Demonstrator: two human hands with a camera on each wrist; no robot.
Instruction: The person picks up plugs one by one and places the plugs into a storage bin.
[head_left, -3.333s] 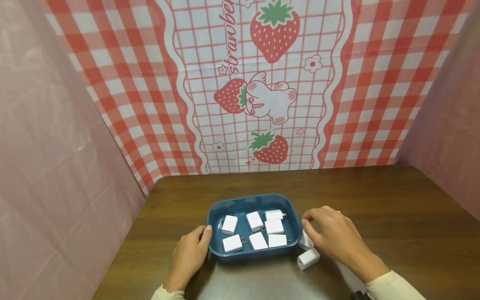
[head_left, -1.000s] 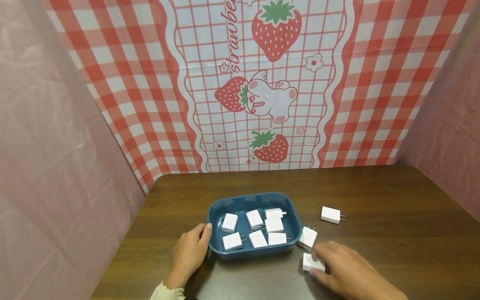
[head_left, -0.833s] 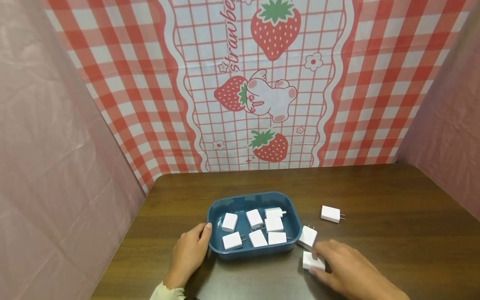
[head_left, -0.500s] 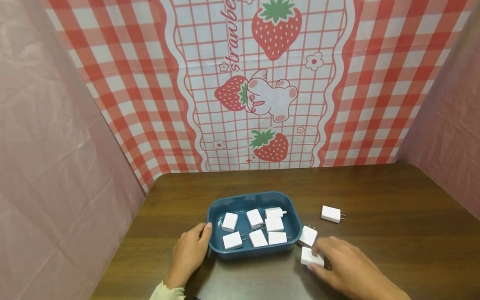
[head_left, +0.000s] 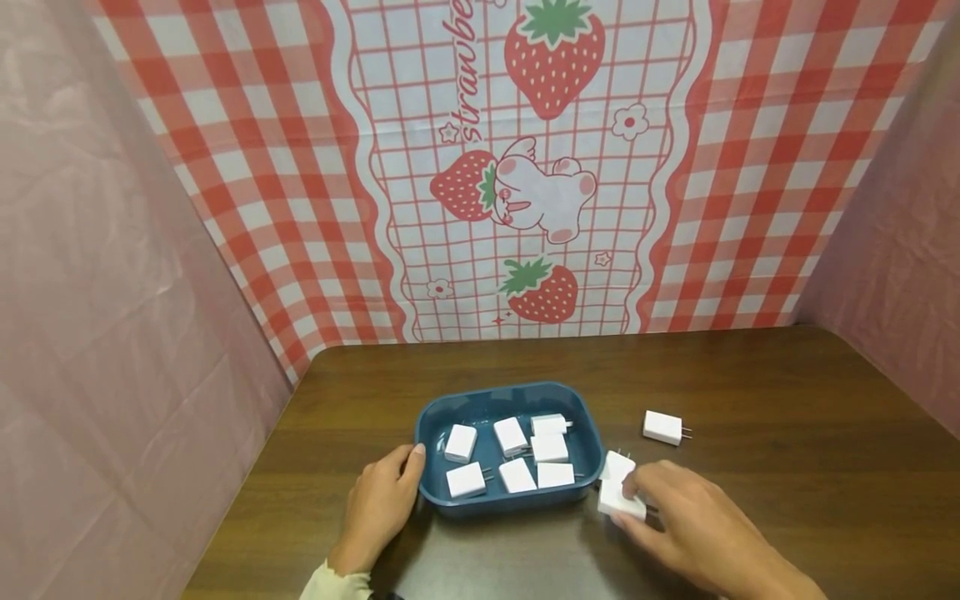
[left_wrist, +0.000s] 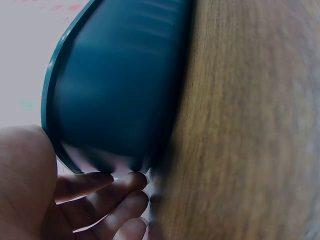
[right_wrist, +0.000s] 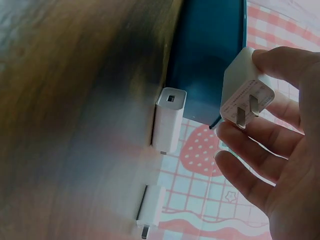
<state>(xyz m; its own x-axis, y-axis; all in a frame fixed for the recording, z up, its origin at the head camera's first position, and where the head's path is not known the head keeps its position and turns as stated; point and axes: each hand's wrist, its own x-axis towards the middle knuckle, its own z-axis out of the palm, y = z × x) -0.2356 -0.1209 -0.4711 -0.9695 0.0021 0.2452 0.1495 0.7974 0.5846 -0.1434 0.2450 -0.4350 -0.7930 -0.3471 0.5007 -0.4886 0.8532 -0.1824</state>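
My right hand [head_left: 686, 521] pinches a white USB wall charger [head_left: 618, 500] by its sides, just right of the blue plastic bin [head_left: 498, 507]. In the right wrist view the held charger [right_wrist: 243, 92] is off the table, with its two prongs facing the camera. A second charger [head_left: 618, 464] stands on the table against the bin's right end, partly covered by the held one. Farther back lies a third charger [head_left: 662, 427]. My left hand [head_left: 382, 500] holds the bin's left end, thumb at the rim and fingertips [left_wrist: 137, 180] against the outer wall.
Inside the bin lie several white chargers, including one at the front left [head_left: 466, 481] and one at the back left [head_left: 461, 443]. Brown wood-grain table [head_left: 360, 375] surrounds the bin. A strawberry-print cloth [head_left: 517, 250] hangs behind, with pink cloth at both sides.
Earlier, my right hand was near the charger farther back, then moved to the front one. Since then it has lifted that charger and shifted it slightly away and left. My left hand stays put.
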